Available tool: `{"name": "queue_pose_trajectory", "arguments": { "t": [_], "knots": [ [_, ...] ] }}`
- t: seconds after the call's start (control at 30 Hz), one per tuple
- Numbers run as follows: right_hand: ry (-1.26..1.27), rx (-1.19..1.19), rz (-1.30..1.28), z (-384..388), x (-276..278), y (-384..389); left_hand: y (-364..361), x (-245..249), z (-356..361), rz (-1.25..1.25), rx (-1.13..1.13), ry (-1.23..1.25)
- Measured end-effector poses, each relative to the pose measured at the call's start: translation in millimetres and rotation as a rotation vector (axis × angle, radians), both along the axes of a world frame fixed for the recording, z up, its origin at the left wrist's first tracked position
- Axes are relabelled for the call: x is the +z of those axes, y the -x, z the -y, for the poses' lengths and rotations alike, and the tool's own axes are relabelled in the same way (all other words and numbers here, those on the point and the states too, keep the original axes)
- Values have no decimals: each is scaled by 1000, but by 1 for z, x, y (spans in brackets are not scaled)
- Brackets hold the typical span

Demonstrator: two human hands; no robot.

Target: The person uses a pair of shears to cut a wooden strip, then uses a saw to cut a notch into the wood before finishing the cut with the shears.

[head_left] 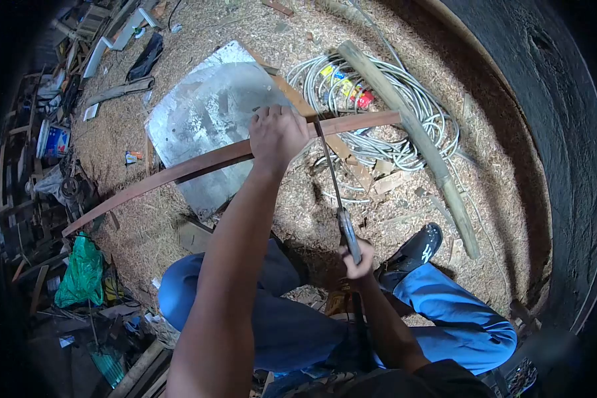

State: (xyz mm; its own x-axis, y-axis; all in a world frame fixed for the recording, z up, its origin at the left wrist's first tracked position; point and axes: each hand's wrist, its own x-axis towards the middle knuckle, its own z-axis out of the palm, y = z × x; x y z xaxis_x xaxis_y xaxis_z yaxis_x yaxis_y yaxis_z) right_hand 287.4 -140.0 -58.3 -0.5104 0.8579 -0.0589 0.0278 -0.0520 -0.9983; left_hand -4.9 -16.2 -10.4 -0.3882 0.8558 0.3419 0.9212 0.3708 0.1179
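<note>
A long, thin reddish wooden strip [179,170] runs from the lower left to the upper right. My left hand [276,136] is closed over it near its middle, above a stained metal sheet [209,109]. My right hand [358,259] grips the handle of a saw [333,174], lower and to the right. The saw's narrow blade reaches up and crosses the strip just right of my left hand.
Coiled grey cable [438,123] lies at the upper right under a wooden pole [438,159]. A dark curved wall [557,132] stands at the right. A green bag [81,273] and scrap lie at the left. A shoe [418,251] rests on shavings.
</note>
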Motion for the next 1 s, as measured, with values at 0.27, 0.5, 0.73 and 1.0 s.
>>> {"name": "queue_pose_trajectory", "arguments": {
  "t": [0.27, 0.5, 0.73, 1.0],
  "knots": [
    [60, -22, 59, -50, -1, 49, -1, -3, 2, -22, -12, -22],
    [11, -24, -57, 5, -11, -2, 1, -2, -1, -18, 7, -2],
    [10, -8, 53, -51, -14, 54, 1, -2, -1, -47, 1, -8],
    [79, -17, -40, -7, 1, 11, 1, -2, 0, -38, 1, -2]
  ]
}}
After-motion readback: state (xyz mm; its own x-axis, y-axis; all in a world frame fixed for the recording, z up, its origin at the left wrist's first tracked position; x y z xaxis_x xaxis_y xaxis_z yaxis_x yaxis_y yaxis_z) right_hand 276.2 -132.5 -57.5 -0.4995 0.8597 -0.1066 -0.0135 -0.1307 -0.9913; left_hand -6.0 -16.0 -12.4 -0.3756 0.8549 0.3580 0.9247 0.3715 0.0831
